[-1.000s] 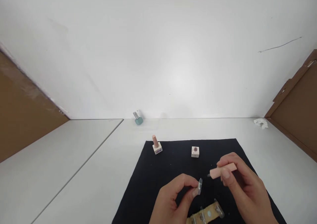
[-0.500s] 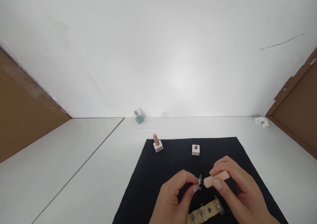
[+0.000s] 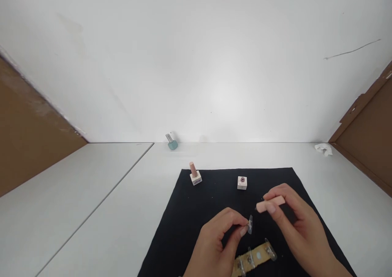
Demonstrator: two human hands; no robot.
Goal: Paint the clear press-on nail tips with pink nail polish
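Between thumb and forefinger, my left hand (image 3: pixel 219 240) pinches a clear false nail tip (image 3: pixel 250 224), which stands on edge. My right hand (image 3: pixel 297 224) is closed on a pink nail polish cap (image 3: pixel 270 204); a short dark bit of its brush shows at the left end, apart from the nail tip. The open white polish bottle (image 3: pixel 241 183) stands beyond my hands on a black cloth (image 3: pixel 214 195). Below my hands lies a tan strip (image 3: pixel 254 258) carrying several clear nail tips, partly hidden by my left hand.
A capped white and pink polish bottle (image 3: pixel 195 174) stands at the cloth's far left corner. By the back wall is a teal polish bottle (image 3: pixel 172 142). A crumpled white tissue (image 3: pixel 324 149) lies at the back right. Brown panels (image 3: pixel 367 126) flank the white table.
My right hand has moved up and away from the nail tip with the cap and brush. The nail tip in my left hand has turned slightly and shifted a little right.
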